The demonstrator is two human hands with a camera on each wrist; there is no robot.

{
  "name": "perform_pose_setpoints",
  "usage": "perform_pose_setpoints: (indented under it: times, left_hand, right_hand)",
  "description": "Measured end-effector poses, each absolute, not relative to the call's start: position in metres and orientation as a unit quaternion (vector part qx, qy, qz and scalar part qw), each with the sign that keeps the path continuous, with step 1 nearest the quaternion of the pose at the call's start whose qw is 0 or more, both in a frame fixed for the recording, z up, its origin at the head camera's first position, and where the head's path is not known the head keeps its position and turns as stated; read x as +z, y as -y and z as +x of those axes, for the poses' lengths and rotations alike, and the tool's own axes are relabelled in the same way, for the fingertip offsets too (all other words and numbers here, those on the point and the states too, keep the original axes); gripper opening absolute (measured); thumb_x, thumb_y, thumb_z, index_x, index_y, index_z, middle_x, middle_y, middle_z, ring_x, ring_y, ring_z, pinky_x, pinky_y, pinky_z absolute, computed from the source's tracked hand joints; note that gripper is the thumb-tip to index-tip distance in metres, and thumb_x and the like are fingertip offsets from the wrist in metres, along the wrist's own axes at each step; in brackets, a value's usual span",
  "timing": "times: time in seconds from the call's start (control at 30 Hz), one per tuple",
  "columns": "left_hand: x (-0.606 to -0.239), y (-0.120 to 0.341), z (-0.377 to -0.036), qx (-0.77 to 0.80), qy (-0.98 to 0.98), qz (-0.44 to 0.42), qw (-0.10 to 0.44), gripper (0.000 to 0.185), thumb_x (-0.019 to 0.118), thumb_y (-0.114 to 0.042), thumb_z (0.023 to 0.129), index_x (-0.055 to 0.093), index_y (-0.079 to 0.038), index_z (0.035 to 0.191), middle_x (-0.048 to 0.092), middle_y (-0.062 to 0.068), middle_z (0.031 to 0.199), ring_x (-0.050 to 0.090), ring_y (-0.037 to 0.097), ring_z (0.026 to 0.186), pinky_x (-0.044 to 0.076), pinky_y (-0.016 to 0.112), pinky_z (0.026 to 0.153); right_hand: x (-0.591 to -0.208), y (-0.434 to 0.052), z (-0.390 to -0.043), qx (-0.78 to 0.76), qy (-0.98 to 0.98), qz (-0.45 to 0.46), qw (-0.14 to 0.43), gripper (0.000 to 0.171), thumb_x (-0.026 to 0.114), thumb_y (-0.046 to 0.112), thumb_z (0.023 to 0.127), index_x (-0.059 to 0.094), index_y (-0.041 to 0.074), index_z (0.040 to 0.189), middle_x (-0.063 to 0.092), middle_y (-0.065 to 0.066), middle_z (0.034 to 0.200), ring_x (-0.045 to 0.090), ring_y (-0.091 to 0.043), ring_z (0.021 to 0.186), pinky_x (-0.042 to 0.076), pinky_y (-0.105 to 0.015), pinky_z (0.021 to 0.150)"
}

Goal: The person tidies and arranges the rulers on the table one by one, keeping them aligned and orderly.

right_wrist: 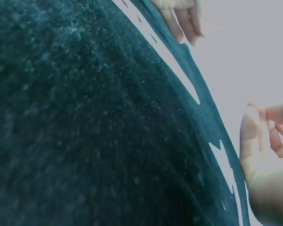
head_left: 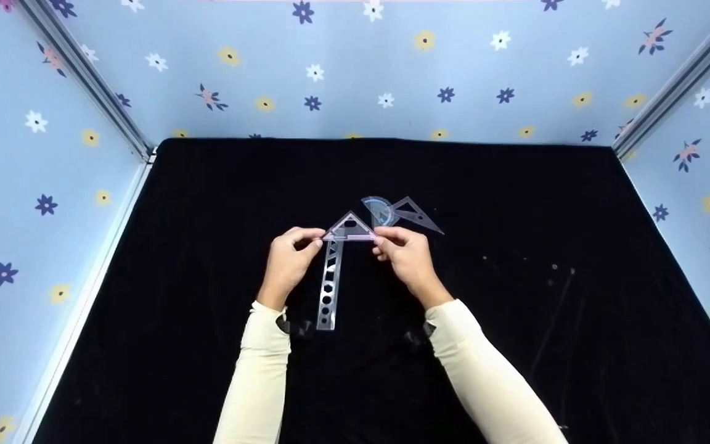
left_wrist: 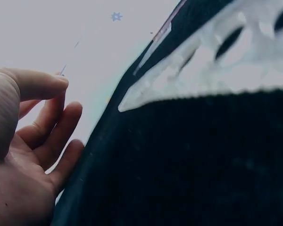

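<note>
Both hands hold up a clear set square (head_left: 361,234) by its two lower corners. My left hand (head_left: 289,262) pinches the left corner between thumb and forefinger. The right corner is pinched by my right hand (head_left: 409,262). In the left wrist view the left hand (left_wrist: 42,122) has its other fingers loosely bent, and the set square shows only as a thin line. A clear stencil ruler (head_left: 322,320) with cut-out shapes lies between the forearms, its top end overlapped by the set square. In the right wrist view the right hand (right_wrist: 266,160) is at the right edge.
Just behind the right hand lie a bluish protractor (head_left: 381,211) and a second clear set square (head_left: 420,216), overlapping each other. Black cloth (head_left: 207,370) covers the table. Flower-patterned walls (head_left: 355,68) stand at the back and sides.
</note>
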State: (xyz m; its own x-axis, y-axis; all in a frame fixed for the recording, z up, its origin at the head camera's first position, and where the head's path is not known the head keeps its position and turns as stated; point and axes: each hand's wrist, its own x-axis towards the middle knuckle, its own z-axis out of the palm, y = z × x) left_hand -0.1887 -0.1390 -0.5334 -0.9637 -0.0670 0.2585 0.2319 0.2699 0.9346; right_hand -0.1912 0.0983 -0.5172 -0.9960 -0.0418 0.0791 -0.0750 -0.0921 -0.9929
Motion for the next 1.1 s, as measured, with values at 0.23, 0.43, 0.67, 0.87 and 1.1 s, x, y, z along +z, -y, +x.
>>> perform_pose_setpoints:
  times: [0.23, 0.43, 0.67, 0.87, 1.1]
  left_hand:
    - [-0.522, 0.13, -0.184, -0.605, 0.784, -0.09, 0.103, 0.016, 0.074, 0.003, 0.083, 0.079, -0.005, 0.097, 0.07, 0.011, 0.088, 0.061, 0.02, 0.086, 0.049, 0.031, 0.082]
    - [-0.501, 0.122, -0.175, -0.616, 0.774, -0.115, 0.086, 0.015, 0.073, 0.008, 0.083, 0.077, 0.004, 0.097, 0.07, 0.018, 0.09, 0.062, 0.021, 0.085, 0.05, 0.031, 0.08]
    - [-0.481, 0.116, -0.164, -0.615, 0.772, -0.144, 0.065, 0.014, 0.071, 0.008, 0.083, 0.075, 0.008, 0.097, 0.07, 0.018, 0.093, 0.061, 0.017, 0.084, 0.049, 0.024, 0.077]
    - [-0.504, 0.11, -0.173, -0.599, 0.786, -0.144, 0.05, 0.016, 0.074, 0.003, 0.084, 0.077, 0.001, 0.1, 0.071, 0.014, 0.097, 0.062, 0.022, 0.087, 0.051, 0.033, 0.079]
    - [-0.502, 0.112, -0.158, -0.58, 0.8, -0.15, 0.027, 0.017, 0.073, -0.003, 0.086, 0.079, -0.01, 0.101, 0.071, 0.002, 0.096, 0.061, 0.017, 0.082, 0.051, 0.028, 0.072]
  right_hand:
    - [-0.515, -0.116, -0.175, 0.741, 0.67, 0.04, 0.01, 0.019, 0.067, -0.01, 0.088, 0.071, -0.014, 0.106, 0.067, -0.032, 0.087, 0.066, -0.016, 0.064, 0.057, -0.026, 0.061]
    - [-0.509, -0.126, -0.164, 0.744, 0.667, 0.035, 0.011, 0.019, 0.069, -0.009, 0.088, 0.071, -0.014, 0.106, 0.068, -0.029, 0.087, 0.067, -0.018, 0.065, 0.057, -0.027, 0.062]
    - [-0.502, -0.135, -0.151, 0.733, 0.679, 0.036, 0.007, 0.018, 0.069, -0.007, 0.088, 0.071, -0.012, 0.106, 0.066, -0.033, 0.088, 0.066, -0.018, 0.065, 0.057, -0.028, 0.062]
    - [-0.497, -0.144, -0.144, 0.738, 0.674, 0.027, 0.004, 0.017, 0.068, -0.009, 0.088, 0.071, -0.012, 0.104, 0.064, -0.036, 0.087, 0.065, -0.018, 0.064, 0.056, -0.026, 0.06]
    - [-0.494, -0.149, -0.133, 0.731, 0.682, 0.023, -0.009, 0.017, 0.067, -0.009, 0.087, 0.071, -0.012, 0.104, 0.065, -0.033, 0.088, 0.064, -0.018, 0.063, 0.056, -0.027, 0.061]
